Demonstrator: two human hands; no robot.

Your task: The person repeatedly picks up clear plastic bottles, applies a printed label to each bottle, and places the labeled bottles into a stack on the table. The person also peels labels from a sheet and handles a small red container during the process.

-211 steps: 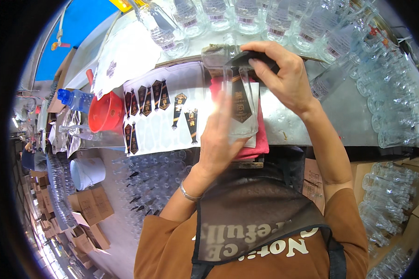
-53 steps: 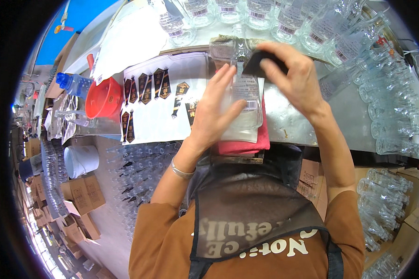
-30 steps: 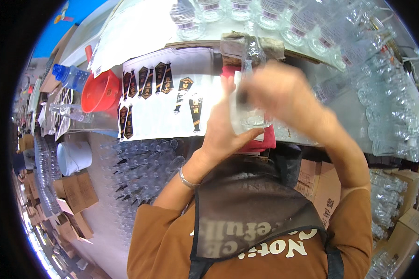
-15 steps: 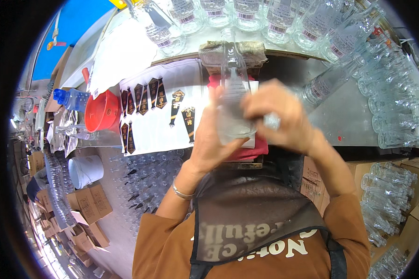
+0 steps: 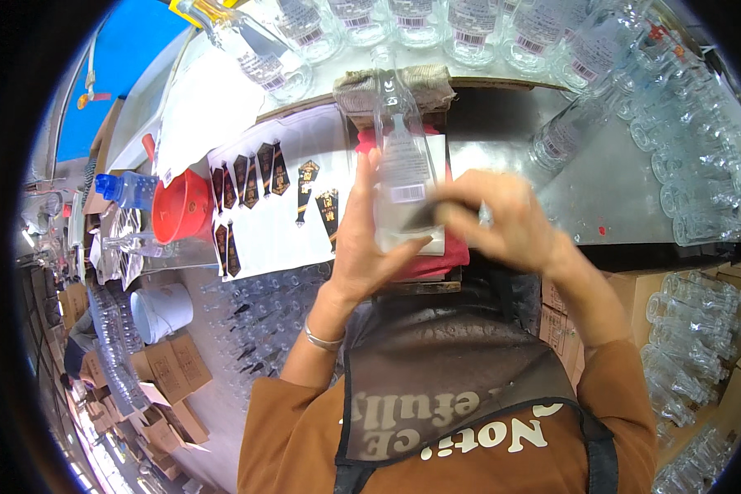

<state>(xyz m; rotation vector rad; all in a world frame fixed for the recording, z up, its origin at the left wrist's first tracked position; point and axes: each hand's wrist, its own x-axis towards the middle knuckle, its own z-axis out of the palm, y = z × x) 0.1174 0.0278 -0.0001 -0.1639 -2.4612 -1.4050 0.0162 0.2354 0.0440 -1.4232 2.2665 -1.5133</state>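
A clear glass bottle (image 5: 401, 156) lies tilted in front of me, its neck on a folded cloth pad (image 5: 432, 86). My left hand (image 5: 356, 251) holds it along the left side, thumb stretched across near the base. At the bottle's right side, the bent fingers of my right hand (image 5: 506, 218) are closed and smeared by motion. Something dark shows at those fingertips against the glass, its kind unclear. A small white printed label (image 5: 407, 193) shows on the bottle. Left of it, a white sheet (image 5: 288, 239) carries several dark tie-shaped stickers (image 5: 246, 179).
Labelled bottles (image 5: 416, 25) line the far side of the worktop, and another bottle (image 5: 556, 142) lies at right among many more. A red bowl (image 5: 181, 206) and blue-capped bottle (image 5: 128, 191) are at left. Below are a white bucket (image 5: 163, 313) and cardboard boxes (image 5: 173, 362).
The bottle has turned or settled so its printed label now faces up clearly. My right hand stays beside it, still moving. The whole view has shifted slightly.
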